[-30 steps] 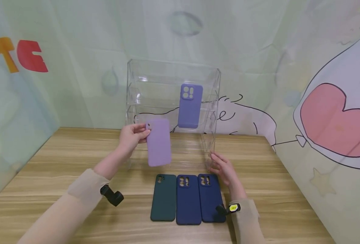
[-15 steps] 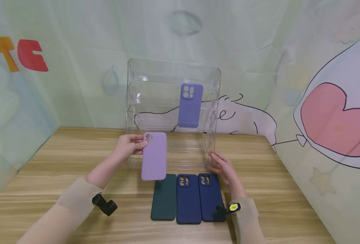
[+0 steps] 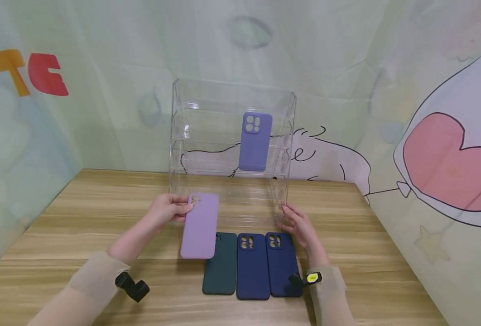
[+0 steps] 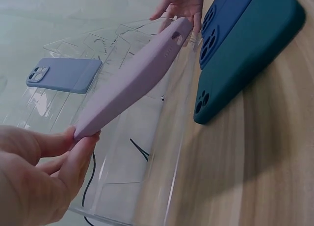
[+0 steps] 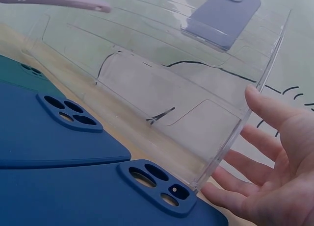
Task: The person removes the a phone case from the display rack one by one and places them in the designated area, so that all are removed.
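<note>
Head view: light-purple phone case (image 3: 199,230) pinched by one edge, dark green phone case (image 3: 222,270) under its corner

Left hand (image 3: 167,212) pinches the light-purple phone case, thumb and fingers at the camera-hole end; case hangs tilted above the surface (image 3: 363,253), in front of the clear acrylic rack (image 3: 232,93). Right hand (image 3: 301,228) has loosely spread fingers, tips against the rack's side panel.

Risks (judgement): pinch takes only one side edge, so the case could pivot or slip if the thumb eases. Its free end could catch the dark green phone case and knock it into the left navy phone case (image 3: 253,272); the row is tight. Too much push from the right hand could shift the rack and jolt the periwinkle phone case (image 3: 256,145) standing in it.

Hard to see: light-purple case covers the dark green one's top left corner in the head view; both wrist views show them apart, height not clear. Left wrist gets the held case nearly edge-on; right wrist has only one end, cropped. Black wrist camera (image 3: 295,280) blocks part of the right navy phone case (image 3: 280,262). Rack's transparent, so lower tiers and base edges are hard to trace. Right-hand pressure: can't tell.
</note>
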Demonstrator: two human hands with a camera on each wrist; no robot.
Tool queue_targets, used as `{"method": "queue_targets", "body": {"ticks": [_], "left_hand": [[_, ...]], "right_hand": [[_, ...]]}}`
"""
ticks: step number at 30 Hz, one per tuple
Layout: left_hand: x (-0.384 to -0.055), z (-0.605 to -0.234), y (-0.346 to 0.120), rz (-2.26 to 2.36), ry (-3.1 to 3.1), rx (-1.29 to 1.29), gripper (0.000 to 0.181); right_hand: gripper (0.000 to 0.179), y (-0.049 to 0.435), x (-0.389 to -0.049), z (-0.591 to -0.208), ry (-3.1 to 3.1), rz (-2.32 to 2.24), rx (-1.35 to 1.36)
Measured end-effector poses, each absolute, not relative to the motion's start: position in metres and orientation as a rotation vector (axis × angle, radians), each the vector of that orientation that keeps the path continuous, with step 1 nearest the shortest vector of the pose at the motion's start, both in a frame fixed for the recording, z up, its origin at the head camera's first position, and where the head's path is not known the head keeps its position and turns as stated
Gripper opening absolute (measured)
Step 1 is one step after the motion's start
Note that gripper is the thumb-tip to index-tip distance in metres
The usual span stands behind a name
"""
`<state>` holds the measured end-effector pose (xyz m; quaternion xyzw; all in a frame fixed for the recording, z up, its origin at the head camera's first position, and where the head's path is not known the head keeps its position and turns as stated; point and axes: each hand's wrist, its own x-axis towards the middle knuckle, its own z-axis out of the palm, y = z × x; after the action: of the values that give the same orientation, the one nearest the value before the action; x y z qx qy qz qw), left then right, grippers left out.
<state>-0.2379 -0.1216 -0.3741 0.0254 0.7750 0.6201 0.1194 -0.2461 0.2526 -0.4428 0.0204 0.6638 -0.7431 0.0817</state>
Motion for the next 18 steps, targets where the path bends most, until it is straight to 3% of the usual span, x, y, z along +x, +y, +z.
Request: {"method": "queue_targets", "body": {"ticks": [18], "left_hand": [[-0.216, -0.404, -0.136, 1.647, 2.211, 0.031, 0.047]], "right_hand": [[0.052, 0.254, -0.247, -0.445, 2.002, -2.209, 0.063]]}}
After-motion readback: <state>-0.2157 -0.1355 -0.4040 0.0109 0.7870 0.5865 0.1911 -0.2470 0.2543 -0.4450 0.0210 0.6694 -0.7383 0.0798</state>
